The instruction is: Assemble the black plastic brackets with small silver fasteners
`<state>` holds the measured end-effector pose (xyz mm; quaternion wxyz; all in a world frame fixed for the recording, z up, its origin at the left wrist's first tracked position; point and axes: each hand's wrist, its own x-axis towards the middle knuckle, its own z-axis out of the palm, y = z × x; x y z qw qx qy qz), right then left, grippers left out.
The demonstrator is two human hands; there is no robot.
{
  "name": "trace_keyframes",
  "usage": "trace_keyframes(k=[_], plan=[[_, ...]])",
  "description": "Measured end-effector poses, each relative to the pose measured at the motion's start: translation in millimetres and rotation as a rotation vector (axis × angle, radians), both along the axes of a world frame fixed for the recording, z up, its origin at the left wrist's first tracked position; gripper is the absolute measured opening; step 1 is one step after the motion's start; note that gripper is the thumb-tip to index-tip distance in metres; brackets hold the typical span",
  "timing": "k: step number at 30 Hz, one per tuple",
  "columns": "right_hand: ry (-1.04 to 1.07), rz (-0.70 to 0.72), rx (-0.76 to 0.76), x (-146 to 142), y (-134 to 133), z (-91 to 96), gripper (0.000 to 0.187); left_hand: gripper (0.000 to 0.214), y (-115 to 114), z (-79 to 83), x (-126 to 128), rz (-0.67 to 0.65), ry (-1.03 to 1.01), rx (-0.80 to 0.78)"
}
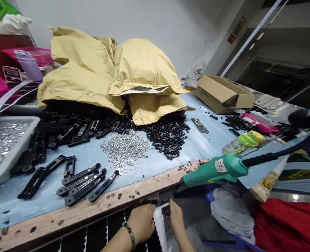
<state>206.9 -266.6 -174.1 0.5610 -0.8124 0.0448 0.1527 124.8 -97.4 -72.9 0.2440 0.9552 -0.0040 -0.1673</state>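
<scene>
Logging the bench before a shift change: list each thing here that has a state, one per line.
Left hand: below the table edge, fingers curled; whether it grips anything cannot be told.
Right hand: fingertips on a small dark part under the edge.
Yellow sacks: open, black parts spilling out.
Cardboard box: open, tipped.
Grey tray: filled with silver washers.
Green tool: hanging at the table edge, unheld.

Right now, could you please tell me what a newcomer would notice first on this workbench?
Two bulging yellow sacks lie at the back of the table, with black metal parts spilling out beneath them and a heap of small silver pieces in the middle. A green power tool lies over the table's right front edge. Below that edge, the left hand and right hand meet at a small dark piece.
</scene>
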Motion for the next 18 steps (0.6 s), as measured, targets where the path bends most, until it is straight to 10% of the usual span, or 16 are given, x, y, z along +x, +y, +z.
trace_keyframes(k=[6, 13, 18], plan=[[-0.130, -0.078, -0.068, 9, -20, 25.2, 0.064, 0.035, -4, 8.7, -4, 0.057, -0.089, -0.087], [-0.780, 0.408, -0.147, -29, 14, 84.0, 0.032, 0.071, -18, 23.1, -19, 0.432, 0.406, -1.419], [-1.188, 0.571, -0.187, -69, 63, 113.2, 0.049, 0.067, 9, 43.7, -43, 0.665, 0.094, -1.511]])
